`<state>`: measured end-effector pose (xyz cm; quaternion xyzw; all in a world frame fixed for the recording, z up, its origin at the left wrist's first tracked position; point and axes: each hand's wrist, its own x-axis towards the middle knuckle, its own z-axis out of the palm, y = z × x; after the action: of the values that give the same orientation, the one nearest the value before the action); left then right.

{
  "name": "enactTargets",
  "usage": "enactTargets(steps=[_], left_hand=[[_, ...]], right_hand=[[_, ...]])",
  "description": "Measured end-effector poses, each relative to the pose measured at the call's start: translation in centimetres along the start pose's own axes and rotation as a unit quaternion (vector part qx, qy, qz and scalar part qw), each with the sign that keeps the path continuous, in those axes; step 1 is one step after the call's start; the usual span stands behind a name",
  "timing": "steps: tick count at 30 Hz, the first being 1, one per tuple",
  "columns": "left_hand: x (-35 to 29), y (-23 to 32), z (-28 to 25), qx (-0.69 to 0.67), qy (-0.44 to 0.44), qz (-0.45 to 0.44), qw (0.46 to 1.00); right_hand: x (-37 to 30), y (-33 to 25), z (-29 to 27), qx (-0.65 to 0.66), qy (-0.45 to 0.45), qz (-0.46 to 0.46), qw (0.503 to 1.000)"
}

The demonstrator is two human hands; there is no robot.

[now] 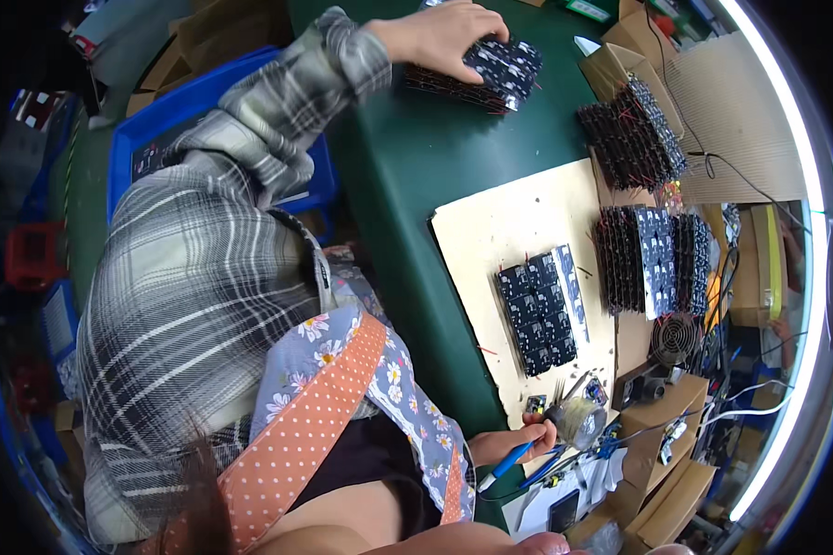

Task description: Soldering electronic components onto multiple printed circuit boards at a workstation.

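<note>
The left hand (440, 37) reaches far across the green table (407, 176), its plaid sleeve (287, 111) stretched out, and lies palm-down with fingers spread on top of a stack of black circuit boards (491, 72) near the table's far edge; it presses on the stack and grips its top, though whether the fingers curl under a board cannot be told from here. The right hand (518, 442) sits close to the body at the lower edge, closed around a blue-handled soldering iron (507, 461), just beside a spool of solder wire (578, 421). Between the two hands a tan cardboard sheet (509, 231) lies on the table with a block of black circuit boards (537, 313) laid flat in rows on it. Beyond the sheet, more boards stand on edge in packed rows (648, 259), and another bundle (634, 134) rests against a cardboard box. A small fan (674, 339) sits near the upright rows. A blue plastic crate (157, 129) stands beside the table.
</note>
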<state>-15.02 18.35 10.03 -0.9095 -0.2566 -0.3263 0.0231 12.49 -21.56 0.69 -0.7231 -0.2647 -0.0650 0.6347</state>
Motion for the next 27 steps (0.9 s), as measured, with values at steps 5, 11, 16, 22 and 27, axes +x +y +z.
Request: enactTargets(steps=[5, 11, 16, 22, 27], left_hand=[[1.1, -2.4, 1.0, -0.073, -0.004, -0.022, 0.997], [3.2, 7.0, 3.0, -0.22, 0.157, -0.179, 0.946], [6.9, 10.3, 14.0, -0.291, 0.043, -0.055, 0.954], [9.0, 16.4, 11.5, -0.315, -0.205, -0.098, 0.921], [6.0, 16.7, 15.0, -0.265, -0.313, 0.051, 0.91]], right_hand=[[-0.3, -1.6, 0.7, -0.041, 0.012, -0.001, 0.999], [0.5, -1.1, 1.2, 0.011, 0.019, 0.035, 0.999], [0.9, -0.4, 1.7, 0.048, -0.028, -0.004, 0.998], [0.3, 0.0, 0.0, 0.035, -0.031, 0.015, 0.999], [2.8, -0.5, 1.7, 0.068, -0.081, 0.011, 0.994]])
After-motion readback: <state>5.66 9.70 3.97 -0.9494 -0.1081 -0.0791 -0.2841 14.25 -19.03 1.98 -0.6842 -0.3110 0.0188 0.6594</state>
